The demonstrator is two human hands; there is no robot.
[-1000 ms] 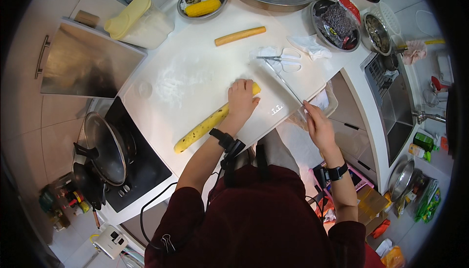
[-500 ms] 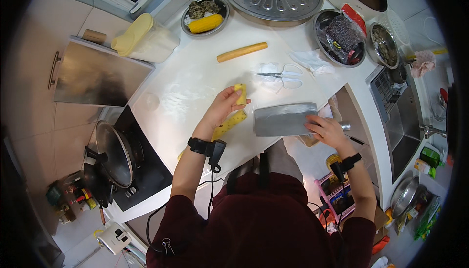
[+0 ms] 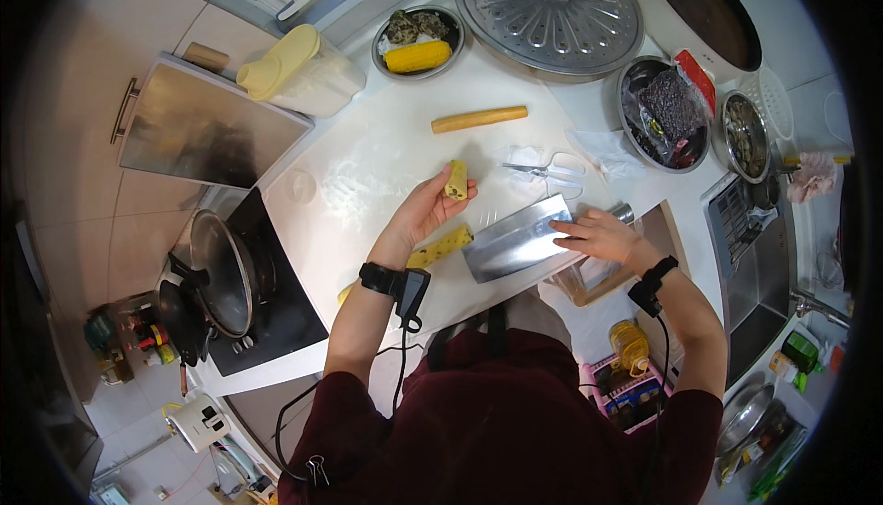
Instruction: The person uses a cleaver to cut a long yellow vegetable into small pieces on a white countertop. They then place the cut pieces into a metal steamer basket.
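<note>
In my left hand (image 3: 428,206), raised over the white worktop, is a short piece of yellow dough (image 3: 456,190) with dark specks, pinched between thumb and fingers. A longer speckled dough roll (image 3: 443,246) lies just below that hand; part of it is hidden under my forearm. My right hand (image 3: 596,233) grips a wide metal cleaver (image 3: 510,246) at the handle end of its blade, fingers spread over the steel. The blade's left end is beside the roll's tip, tilted and shining. Whether the blade touches the worktop, I cannot tell.
Beyond my hands lie a wooden rolling pin (image 3: 479,120) and white-handled scissors (image 3: 552,170). Farther back stand a bowl with corn (image 3: 417,56), a large steamer lid (image 3: 550,10) and a bowl of bagged food (image 3: 667,109). A stove (image 3: 276,303) is left, a sink (image 3: 763,266) right.
The cleaver has turned, its handle end swinging away from me, and its blade now catches the light. My left hand keeps the dough piece. The whole view has shifted slightly.
</note>
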